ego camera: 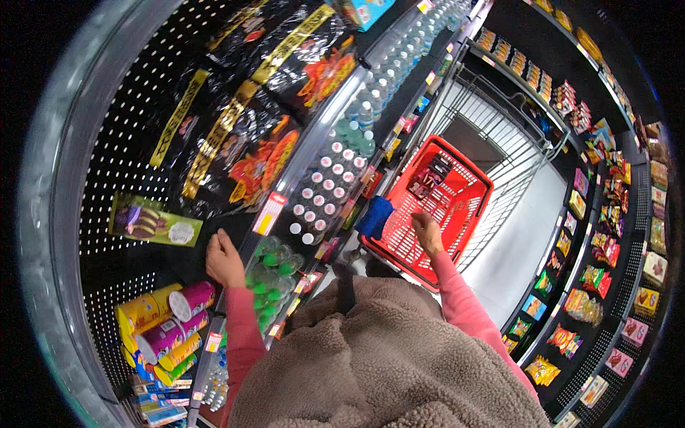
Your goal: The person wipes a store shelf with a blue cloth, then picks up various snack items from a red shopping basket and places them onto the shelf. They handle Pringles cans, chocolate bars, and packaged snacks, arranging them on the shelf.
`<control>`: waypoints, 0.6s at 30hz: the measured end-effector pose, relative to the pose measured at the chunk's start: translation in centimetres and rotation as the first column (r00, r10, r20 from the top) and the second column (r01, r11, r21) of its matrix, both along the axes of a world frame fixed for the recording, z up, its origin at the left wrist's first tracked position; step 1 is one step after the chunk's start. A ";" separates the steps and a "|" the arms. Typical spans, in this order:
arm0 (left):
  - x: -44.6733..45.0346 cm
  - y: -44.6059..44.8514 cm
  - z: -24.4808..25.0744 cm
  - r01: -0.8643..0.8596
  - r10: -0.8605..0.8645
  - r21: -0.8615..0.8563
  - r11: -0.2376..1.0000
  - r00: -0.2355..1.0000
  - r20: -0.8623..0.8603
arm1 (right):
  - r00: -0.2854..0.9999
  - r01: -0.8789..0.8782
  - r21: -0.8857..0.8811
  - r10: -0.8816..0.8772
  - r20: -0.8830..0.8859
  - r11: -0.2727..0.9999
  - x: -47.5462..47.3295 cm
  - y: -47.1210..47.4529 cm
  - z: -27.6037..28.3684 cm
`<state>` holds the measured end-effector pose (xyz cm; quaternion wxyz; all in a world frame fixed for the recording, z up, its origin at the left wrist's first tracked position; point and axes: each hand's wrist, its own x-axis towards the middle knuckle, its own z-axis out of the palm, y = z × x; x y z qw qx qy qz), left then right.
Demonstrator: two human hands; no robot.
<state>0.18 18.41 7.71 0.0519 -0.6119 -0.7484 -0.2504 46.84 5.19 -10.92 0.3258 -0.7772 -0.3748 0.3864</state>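
On the black perforated shelf at the left lies a green box of cakes [155, 220], tilted slightly. My left hand [225, 260] hovers just right of it, fingers together, not touching the box; whether anything small is inside the fingers is hidden. A red plastic shopping basket [455, 251] sits in a wire shopping cart [497, 101]. My right hand [426, 231] is over the basket, fingers curled; its grip is unclear. Inside the basket lie dark packages [428, 179] at the far end. A blue cloth-like item [375, 218] is at the basket's left rim.
Black bags with gold bands [230, 128] lie up the left shelf, snack canisters [174, 326] nearer me. Below stand dark-bottled drinks with white caps [324, 190], green-capped bottles [273, 273] and clear water bottles [366, 115]. Snack shelves [578, 299] line the right; pale floor [514, 241] shows beside the cart.
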 end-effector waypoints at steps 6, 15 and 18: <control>-0.2 0.3 -0.5 -0.006 0.007 0.017 1.000 0.998 -0.065 | 0.915 -0.020 -0.038 0.034 0.402 0.999 6.9 2.3 -5.5; -1.3 -0.1 -1.0 -0.084 0.077 -0.050 0.995 0.989 -0.128 | 0.789 -0.060 -0.195 0.167 0.591 0.979 12.7 9.8 -11.7; -1.9 -0.3 -1.5 -0.104 0.099 -0.029 0.994 0.985 -0.138 | 0.780 -0.080 -0.248 0.216 0.588 0.965 13.3 10.7 -12.7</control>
